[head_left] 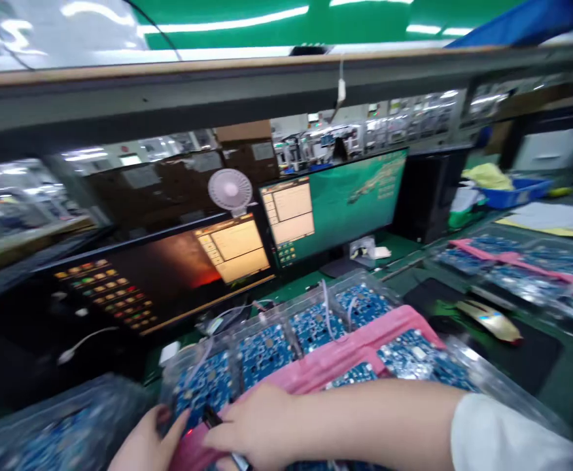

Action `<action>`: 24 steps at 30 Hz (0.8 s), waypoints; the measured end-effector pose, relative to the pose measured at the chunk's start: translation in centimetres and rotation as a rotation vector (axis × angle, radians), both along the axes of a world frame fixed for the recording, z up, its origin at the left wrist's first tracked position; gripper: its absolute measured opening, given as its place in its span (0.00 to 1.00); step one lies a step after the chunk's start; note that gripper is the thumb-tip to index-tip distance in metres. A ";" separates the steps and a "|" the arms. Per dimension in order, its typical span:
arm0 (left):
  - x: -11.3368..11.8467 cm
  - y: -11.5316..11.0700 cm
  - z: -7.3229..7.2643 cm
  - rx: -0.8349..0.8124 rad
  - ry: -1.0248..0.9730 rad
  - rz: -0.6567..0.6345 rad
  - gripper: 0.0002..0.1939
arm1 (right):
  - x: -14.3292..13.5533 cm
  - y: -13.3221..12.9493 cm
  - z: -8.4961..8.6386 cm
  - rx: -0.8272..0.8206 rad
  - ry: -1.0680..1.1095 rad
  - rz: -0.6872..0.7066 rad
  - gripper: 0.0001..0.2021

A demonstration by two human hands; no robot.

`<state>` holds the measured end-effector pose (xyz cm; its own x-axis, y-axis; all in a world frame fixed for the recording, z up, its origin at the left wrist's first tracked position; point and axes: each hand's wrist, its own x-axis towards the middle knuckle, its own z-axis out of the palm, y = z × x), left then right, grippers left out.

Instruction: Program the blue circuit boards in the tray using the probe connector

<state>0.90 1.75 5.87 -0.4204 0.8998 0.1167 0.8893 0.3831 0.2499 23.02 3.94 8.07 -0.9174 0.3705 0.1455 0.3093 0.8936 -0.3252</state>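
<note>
A clear plastic tray [277, 315] holds several blue circuit boards [265, 353], with a pink foam strip [311, 369] lying across them. My right hand [261, 422] reaches over the tray's near left part, fingers closed around a slim dark object [211, 417] whose kind blur hides. A pale end of it shows below the fingers. My left hand [144, 441] is at the tray's near left corner, thumb and finger apart beside the boards. Between the hands, a small red light glows on the pink foam. The lower parts of both hands are cut off.
Another tray of boards [65, 432] stands at left, and more boards with pink foam [512, 258] lie at right. Two monitors [169, 268] stand behind, one with a small fan [230, 190]. A gold mouse [490, 320] rests on a black mat [536, 350]. A shelf beam [247, 82] crosses above.
</note>
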 end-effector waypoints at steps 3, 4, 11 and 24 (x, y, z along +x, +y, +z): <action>-0.2 -0.1 0.4 -0.172 0.018 0.070 0.22 | -1.7 -0.5 -1.4 0.144 -0.025 0.060 0.16; 0.1 -0.2 0.6 -0.207 0.061 0.068 0.21 | -2.1 -0.6 -1.8 0.152 -0.049 0.059 0.16; 2.2 0.9 1.0 -0.280 0.156 -0.002 0.13 | -1.9 -0.5 -2.4 0.132 -0.119 0.066 0.17; 1.4 2.9 0.1 -0.286 0.214 0.035 0.13 | -2.2 -0.4 -2.3 0.079 -0.154 -0.026 0.20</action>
